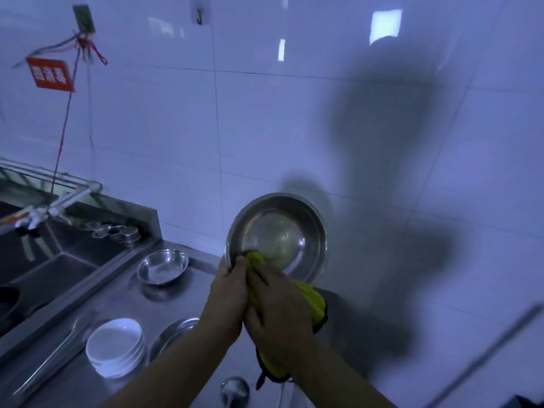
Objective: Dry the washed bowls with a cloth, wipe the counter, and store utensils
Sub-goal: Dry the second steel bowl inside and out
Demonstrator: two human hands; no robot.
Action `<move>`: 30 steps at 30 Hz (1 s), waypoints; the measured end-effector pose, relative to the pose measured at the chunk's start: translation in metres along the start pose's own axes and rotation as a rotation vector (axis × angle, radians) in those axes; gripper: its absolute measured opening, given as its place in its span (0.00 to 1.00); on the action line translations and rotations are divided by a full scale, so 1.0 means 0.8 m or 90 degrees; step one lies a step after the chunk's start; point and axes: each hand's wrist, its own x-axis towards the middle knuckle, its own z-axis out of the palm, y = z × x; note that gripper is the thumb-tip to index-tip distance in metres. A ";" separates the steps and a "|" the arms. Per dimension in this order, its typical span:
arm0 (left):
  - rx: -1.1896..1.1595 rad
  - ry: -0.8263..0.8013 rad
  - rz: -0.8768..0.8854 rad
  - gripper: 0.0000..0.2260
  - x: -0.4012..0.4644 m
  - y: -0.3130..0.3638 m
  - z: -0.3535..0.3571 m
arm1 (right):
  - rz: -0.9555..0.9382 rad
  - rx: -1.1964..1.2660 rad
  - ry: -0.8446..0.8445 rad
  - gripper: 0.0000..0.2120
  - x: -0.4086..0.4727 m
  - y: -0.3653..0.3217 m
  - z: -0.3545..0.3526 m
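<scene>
1. Head view, and the large steel bowl (278, 237) is up off the counter (123, 293), tilted so its open mouth faces the person, just above and ahead of both hands.
2. The left hand (226, 295) grips the bowl's near-left rim, thumb over the edge. The right hand (278, 307) clutches the yellow cloth (312, 304) and presses a bunched corner just inside that same rim.
3. The wiping hand sits at the low-left edge, so the dry sweep likely has to travel up and right across the basin. A round bowl, so no long axis to speak of.
4. Materials: smooth, shiny metal with a dull film in the middle; the cloth is soft and plush, dark-edged, hanging below the wrist.
5. Waiting on the counter: a small steel bowl (162, 266), stacked white plates (116, 347), a ladle (235, 390), all well left or below.
</scene>
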 end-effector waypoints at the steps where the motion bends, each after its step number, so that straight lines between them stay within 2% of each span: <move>1: 0.019 -0.011 0.004 0.10 -0.002 0.003 0.000 | -0.028 -0.015 -0.032 0.29 -0.003 0.001 -0.003; 3: 0.057 -0.040 0.024 0.09 -0.004 0.011 -0.001 | -0.077 -0.081 -0.034 0.31 -0.010 0.016 -0.011; 7: 0.130 -0.116 0.042 0.16 -0.016 0.029 -0.012 | -0.275 -0.266 0.012 0.15 -0.028 0.071 -0.039; 10: 0.225 -0.175 0.069 0.17 -0.027 0.050 -0.018 | -0.408 -0.368 0.021 0.10 -0.026 0.104 -0.075; 12: 0.216 -0.181 0.075 0.19 -0.030 0.058 -0.013 | -0.405 -0.398 0.057 0.10 -0.024 0.106 -0.083; 15: 0.178 -0.178 0.083 0.20 -0.031 0.060 -0.001 | -0.304 -0.388 0.160 0.10 -0.025 0.080 -0.066; 19: 0.162 -0.198 0.090 0.18 -0.035 0.059 0.012 | -0.189 -0.314 0.206 0.12 -0.029 0.038 -0.033; 21: 0.212 -0.217 0.102 0.20 -0.029 0.068 0.007 | -0.220 -0.326 0.197 0.13 -0.032 0.038 -0.039; 24: 0.374 -0.299 0.122 0.20 -0.016 0.099 -0.012 | -0.368 -0.405 0.150 0.11 -0.031 0.052 -0.073; 26: 0.425 -0.357 0.104 0.20 -0.006 0.121 -0.022 | -0.419 -0.436 0.134 0.08 -0.027 0.059 -0.090; 28: 0.397 -0.337 0.112 0.17 -0.005 0.131 -0.022 | -0.409 -0.435 0.152 0.07 -0.020 0.058 -0.095; 30: 0.332 -0.242 0.158 0.14 -0.014 0.122 -0.016 | -0.358 -0.416 0.194 0.06 -0.014 0.047 -0.089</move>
